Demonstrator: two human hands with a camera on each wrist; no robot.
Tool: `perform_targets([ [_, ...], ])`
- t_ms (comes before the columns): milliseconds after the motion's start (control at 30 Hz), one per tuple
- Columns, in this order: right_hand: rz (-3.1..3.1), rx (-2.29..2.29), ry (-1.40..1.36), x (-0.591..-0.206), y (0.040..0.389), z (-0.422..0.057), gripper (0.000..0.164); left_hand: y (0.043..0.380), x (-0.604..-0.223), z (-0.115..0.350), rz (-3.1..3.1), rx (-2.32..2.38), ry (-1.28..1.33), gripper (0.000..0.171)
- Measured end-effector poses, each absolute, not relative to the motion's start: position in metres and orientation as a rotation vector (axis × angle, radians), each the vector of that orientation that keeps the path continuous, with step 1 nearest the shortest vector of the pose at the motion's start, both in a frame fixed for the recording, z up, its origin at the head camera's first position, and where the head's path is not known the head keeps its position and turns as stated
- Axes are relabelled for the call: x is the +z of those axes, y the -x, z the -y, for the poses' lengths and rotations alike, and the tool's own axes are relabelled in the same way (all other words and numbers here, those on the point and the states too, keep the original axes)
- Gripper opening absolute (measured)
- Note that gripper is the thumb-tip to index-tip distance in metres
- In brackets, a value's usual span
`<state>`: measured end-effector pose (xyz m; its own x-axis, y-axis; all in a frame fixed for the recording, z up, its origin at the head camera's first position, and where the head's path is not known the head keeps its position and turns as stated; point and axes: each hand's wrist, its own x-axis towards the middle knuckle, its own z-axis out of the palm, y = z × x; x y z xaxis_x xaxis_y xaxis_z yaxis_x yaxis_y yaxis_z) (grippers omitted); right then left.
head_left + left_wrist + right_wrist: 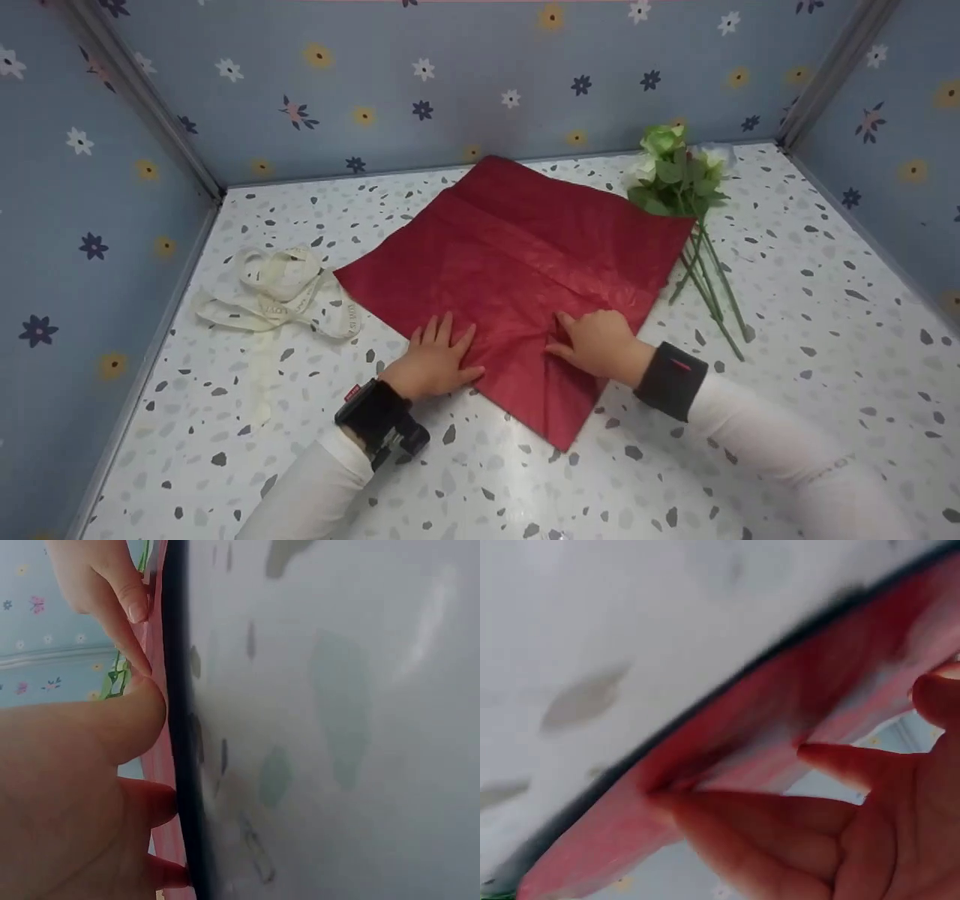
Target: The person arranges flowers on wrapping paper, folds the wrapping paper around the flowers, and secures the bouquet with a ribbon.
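Note:
A red sheet of wrapping paper (pixel 517 247) lies spread at an angle on the speckled table, one corner pointing toward me. My left hand (pixel 433 364) rests flat on its near left edge with fingers spread. At the lower right of the sheet, my right hand (pixel 601 345) pinches up a small fold between thumb and forefinger, and creases run from there. In the right wrist view its fingertips (pixel 671 802) touch the raised paper (pixel 705 757). From the left wrist view, my left thumb (pixel 139 716) and fingers lie along the paper edge, with the right hand (pixel 101 585) beyond.
A cream lettered ribbon (pixel 281 300) lies in loose loops at the left. White and green flowers (pixel 679 176) with long stems (pixel 712 289) lie at the back right, partly behind the paper's corner. Flower-patterned panels (pixel 480 82) enclose the table (pixel 810 322) at the back and sides.

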<state>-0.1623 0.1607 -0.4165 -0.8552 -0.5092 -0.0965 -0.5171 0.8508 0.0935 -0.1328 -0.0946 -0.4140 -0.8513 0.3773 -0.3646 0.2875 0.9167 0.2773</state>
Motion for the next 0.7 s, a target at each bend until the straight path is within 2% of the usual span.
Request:
perform_targets([
  [200,-2.852,0.084,0.703,-0.416,0.176,-0.178,0.079,0.136,-0.418,0.094,-2.738,0.314,-0.459,0.076],
  [433,-2.711,0.130,0.637,-0.424,0.181,-0.182,0.083,0.136,-0.423,0.088,-2.697,0.271,-0.387,0.108],
  [700,-2.726,0.164,0.677,-0.423,0.176,-0.179,0.082,0.135,-0.412,0.084,-2.709,0.309,-0.344,0.110],
])
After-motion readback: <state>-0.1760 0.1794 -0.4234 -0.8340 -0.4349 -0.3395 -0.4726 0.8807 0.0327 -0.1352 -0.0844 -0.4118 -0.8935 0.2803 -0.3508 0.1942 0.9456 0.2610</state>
